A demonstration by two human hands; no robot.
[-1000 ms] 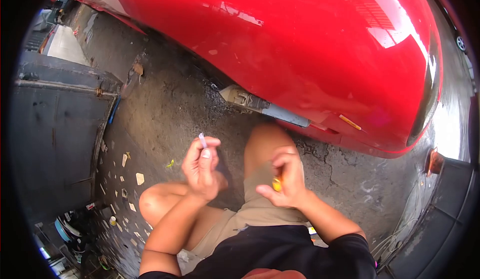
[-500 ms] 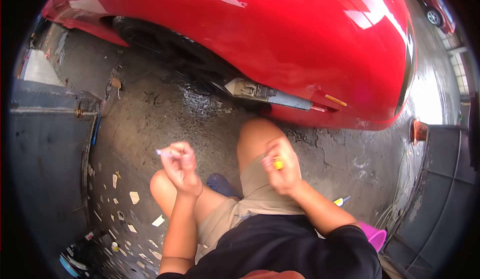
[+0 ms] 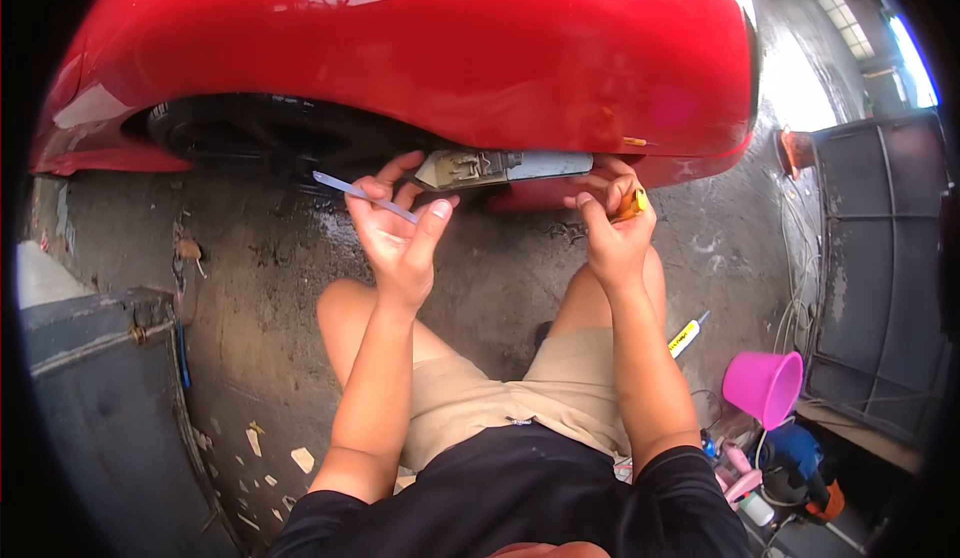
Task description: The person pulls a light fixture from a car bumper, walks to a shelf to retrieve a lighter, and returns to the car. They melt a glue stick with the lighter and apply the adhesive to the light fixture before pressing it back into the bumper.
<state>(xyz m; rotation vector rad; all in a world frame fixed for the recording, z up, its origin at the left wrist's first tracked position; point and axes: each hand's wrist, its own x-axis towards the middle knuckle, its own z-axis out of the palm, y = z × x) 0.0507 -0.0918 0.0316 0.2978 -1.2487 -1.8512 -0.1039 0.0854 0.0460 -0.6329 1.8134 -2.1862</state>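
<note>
Grimy cracked concrete floor (image 3: 260,278) of a yard, glossy red car body (image 3: 450,48) looming overhead, dark tyre (image 3: 250,138) tucked up in the arch. Squatting right against the sill.

Got a thin pale-blue flat strip (image 3: 360,196) pinched between thumb and fingers of the left hand (image 3: 400,233), gripped near one end, long end poking out toward the tyre. Got a small yellow-orange stubby object (image 3: 632,203) clenched in the right hand (image 3: 612,233), fingers wrapped tight round it, held up just beside a grey metal bracket (image 3: 500,168) sticking out from under the sill. Can't tell what the yellow thing is, mostly buried in the fingers.

Stuff that could bite from here, just guessing:

Easy to bend or snap that skinny strip if shoved in at an angle, being held only at one end. Could scuff the red paint with either item, working this close. Might skin knuckles on the bracket's edges. Would hate to fumble the yellow bit, probably gone under the car for good. Also worth minding the yellow tube (image 3: 685,338) and pink plastic bucket (image 3: 765,386) down by the right leg: easy to knock over when shifting.
</note>
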